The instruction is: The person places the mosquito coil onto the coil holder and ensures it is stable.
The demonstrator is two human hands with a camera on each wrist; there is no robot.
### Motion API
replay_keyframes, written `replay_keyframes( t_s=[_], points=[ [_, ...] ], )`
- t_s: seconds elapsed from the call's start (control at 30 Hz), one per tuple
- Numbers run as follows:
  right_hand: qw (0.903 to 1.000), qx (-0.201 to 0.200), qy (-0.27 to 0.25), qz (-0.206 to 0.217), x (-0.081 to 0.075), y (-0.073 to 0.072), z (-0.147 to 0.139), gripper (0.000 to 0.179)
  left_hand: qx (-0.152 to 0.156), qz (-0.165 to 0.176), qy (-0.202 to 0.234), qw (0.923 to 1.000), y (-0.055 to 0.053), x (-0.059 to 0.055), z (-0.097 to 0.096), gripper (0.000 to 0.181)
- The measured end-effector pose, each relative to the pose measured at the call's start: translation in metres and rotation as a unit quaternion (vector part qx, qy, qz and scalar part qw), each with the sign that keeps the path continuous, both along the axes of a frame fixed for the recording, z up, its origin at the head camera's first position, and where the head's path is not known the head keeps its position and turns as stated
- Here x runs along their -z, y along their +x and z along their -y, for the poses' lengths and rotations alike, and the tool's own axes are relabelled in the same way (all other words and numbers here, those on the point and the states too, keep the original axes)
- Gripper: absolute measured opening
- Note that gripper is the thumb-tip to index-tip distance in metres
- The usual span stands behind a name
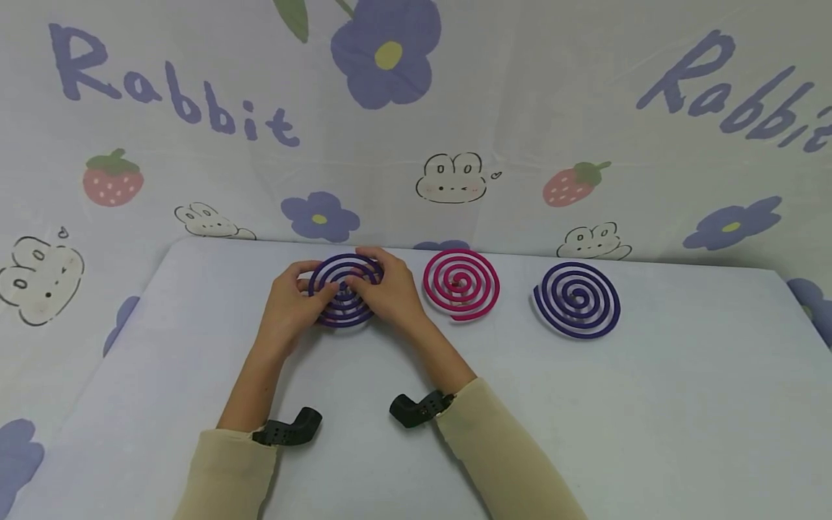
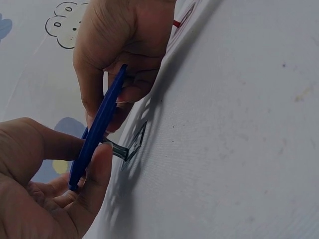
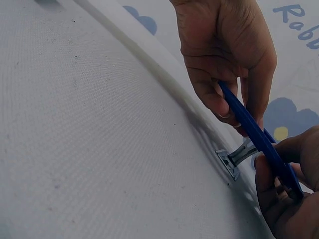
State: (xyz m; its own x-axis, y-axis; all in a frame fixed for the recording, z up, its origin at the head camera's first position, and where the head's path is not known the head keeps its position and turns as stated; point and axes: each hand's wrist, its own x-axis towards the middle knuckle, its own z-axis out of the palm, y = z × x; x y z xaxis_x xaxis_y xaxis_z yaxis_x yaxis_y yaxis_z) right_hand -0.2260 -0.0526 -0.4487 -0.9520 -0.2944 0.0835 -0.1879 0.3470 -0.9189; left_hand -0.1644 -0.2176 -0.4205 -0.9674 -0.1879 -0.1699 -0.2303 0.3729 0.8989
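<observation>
A purple mosquito coil [image 1: 341, 324] is held between both hands, left of the table's middle near the back. My left hand [image 1: 290, 303] pinches its left side, thumb on top and fingers below. My right hand [image 1: 395, 292] grips the right side, its thumb reaching toward the centre. In the wrist views the coil's blue edge [image 2: 102, 117] is seen side-on. Under its middle is a metal stand [image 3: 243, 151] with a flat base at the table surface. Whether the coil's centre is seated on the stand is hidden by the fingers.
A pink mosquito coil [image 1: 496, 289] sits right of the hands, and another purple mosquito coil [image 1: 616, 303] stands farther right. Both look raised on small stands. The white table [image 1: 650, 419] ends at a printed cloth [image 1: 520, 94] behind.
</observation>
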Motion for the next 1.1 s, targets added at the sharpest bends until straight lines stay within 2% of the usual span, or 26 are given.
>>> replay_keyframes(
  t_s=[1.1],
  points=[
    [0.9999, -0.008, -0.009, -0.002, 0.0004, 0.0006, -0.0010, 0.051, -0.014, 0.011, 0.016, 0.9997, -0.0041, 0.0059, -0.0007, 0.058]
  ],
)
